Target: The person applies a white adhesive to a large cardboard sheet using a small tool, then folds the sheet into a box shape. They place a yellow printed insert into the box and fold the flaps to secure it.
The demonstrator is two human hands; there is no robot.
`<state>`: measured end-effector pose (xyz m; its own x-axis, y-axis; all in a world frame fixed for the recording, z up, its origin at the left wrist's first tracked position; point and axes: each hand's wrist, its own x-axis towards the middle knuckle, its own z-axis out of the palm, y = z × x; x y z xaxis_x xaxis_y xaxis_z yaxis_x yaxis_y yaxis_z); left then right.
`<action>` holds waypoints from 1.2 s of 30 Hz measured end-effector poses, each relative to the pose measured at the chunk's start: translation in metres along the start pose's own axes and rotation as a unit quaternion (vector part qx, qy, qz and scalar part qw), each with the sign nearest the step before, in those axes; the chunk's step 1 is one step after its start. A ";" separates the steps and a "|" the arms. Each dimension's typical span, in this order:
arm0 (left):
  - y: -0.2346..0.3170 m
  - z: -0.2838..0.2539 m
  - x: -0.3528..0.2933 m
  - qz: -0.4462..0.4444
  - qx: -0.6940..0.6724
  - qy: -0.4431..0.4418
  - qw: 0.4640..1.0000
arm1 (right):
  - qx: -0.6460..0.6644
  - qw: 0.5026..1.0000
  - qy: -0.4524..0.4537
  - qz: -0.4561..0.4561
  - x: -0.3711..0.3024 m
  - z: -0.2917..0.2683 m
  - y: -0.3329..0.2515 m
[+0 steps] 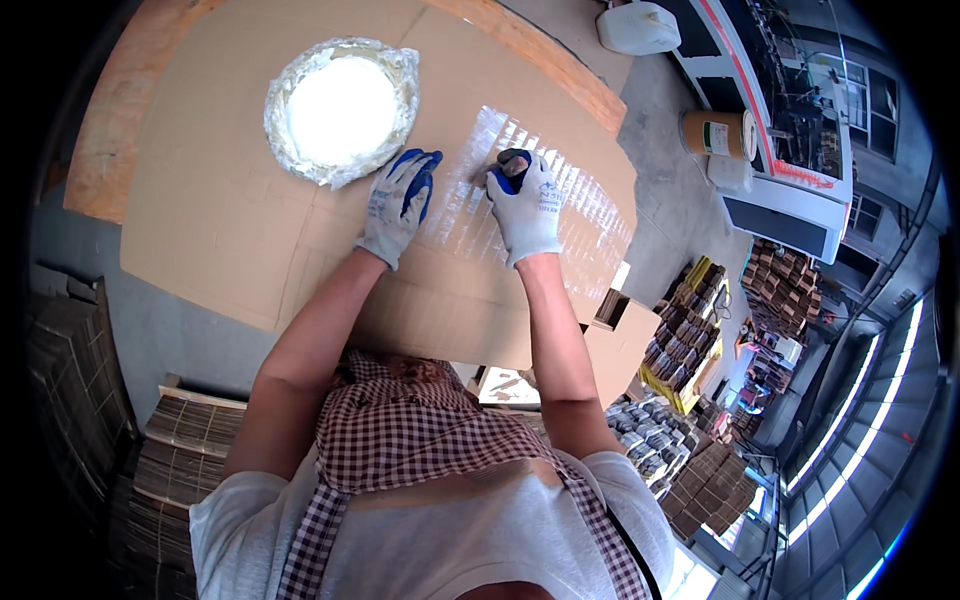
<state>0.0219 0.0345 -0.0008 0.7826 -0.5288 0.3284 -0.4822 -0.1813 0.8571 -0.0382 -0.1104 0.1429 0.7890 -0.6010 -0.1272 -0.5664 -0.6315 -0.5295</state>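
Note:
Both hands wear white work gloves with blue palms and fingers. My left hand [396, 208] is over the cardboard sheet [240, 215], its fingers extended and apart, with nothing seen in them. Beside its fingertips lies a round, glaring white disc [342, 112] with a crumpled, shiny plastic-like rim. My right hand [526, 208] is closed in a pinch around a small dark grey-brown piece [514, 160], whose kind I cannot make out. Under and around that hand, shiny clear plastic strips [585, 200] lie in rows across the cardboard.
The wooden tabletop edge [575, 72] shows beyond the cardboard. Stacks of bundled cardboard [180, 450] stand at lower left. Farther right are a white jug [640, 28], a brown drum [715, 133], a large machine [770, 215] and yellow-edged stacks [682, 335].

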 end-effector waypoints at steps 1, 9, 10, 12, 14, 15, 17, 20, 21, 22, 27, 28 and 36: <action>0.000 0.000 0.000 0.001 -0.001 0.002 1.000 | 0.049 0.999 -0.006 0.003 -0.007 0.002 -0.002; 0.007 -0.003 0.002 0.000 0.012 0.004 1.000 | -0.054 0.997 -0.026 0.044 -0.033 0.004 0.008; 0.009 -0.005 0.002 0.001 0.008 0.007 1.000 | -0.047 0.998 0.015 -0.029 -0.038 0.005 0.005; 0.010 -0.007 0.004 0.002 -0.001 0.013 1.000 | -0.052 0.998 0.004 -0.023 -0.042 0.008 0.006; 0.010 -0.006 0.003 -0.007 0.005 0.004 1.000 | -0.070 0.998 0.006 -0.002 -0.044 0.011 0.020; 0.010 -0.006 0.003 -0.012 0.009 0.001 1.000 | -0.073 0.997 0.007 0.003 -0.046 0.009 0.018; 0.009 -0.007 0.002 -0.016 0.007 0.002 1.000 | -0.078 0.997 0.008 0.014 -0.055 0.004 0.010; 0.013 -0.005 0.004 -0.011 -0.001 -0.001 1.000 | -0.061 0.997 -0.036 -0.003 -0.073 0.014 0.016; 0.012 -0.007 0.005 -0.008 0.000 -0.001 1.000 | -0.082 0.995 -0.041 -0.026 -0.077 0.019 0.016; 0.009 -0.005 0.004 -0.006 0.005 0.001 1.000 | -0.094 0.994 -0.035 -0.031 -0.080 0.021 0.018; 0.001 -0.001 0.000 -0.006 0.010 0.008 1.000 | -0.027 0.999 -0.032 0.013 -0.089 0.012 0.013; 0.001 -0.002 0.000 -0.006 0.002 0.010 1.000 | -0.015 1.000 -0.023 -0.014 -0.091 0.011 0.007; 0.005 -0.004 0.002 -0.004 -0.013 0.006 1.000 | 0.013 0.995 -0.029 -0.092 -0.099 0.030 0.006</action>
<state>0.0228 0.0360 0.0059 0.7911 -0.5174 0.3261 -0.4655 -0.1634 0.8699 -0.1125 -0.0399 0.1272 0.8916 -0.4468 -0.0732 -0.4052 -0.7153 -0.5694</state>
